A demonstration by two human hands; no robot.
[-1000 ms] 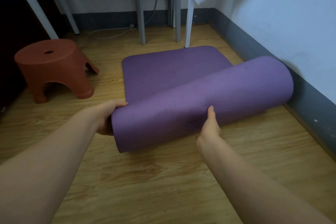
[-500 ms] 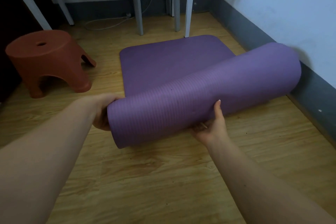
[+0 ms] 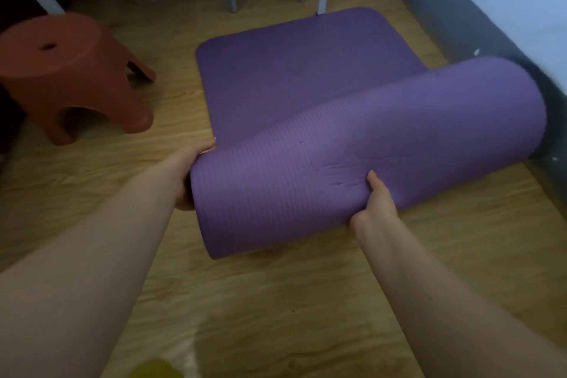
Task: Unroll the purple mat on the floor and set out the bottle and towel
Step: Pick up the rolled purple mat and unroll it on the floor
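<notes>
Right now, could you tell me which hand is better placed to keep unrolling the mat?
Probably right: the right hand grips the mat near the roll's middle, while the left hand only holds its end.

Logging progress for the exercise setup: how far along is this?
Partly done: the far part of the purple mat lies flat on the wood floor. In hand: the left hand grips the roll's near end and the right hand pinches its front, most of it not yet unrolled. Left: finish unrolling, then set out the bottle and towel; neither can be identified in view.
</notes>
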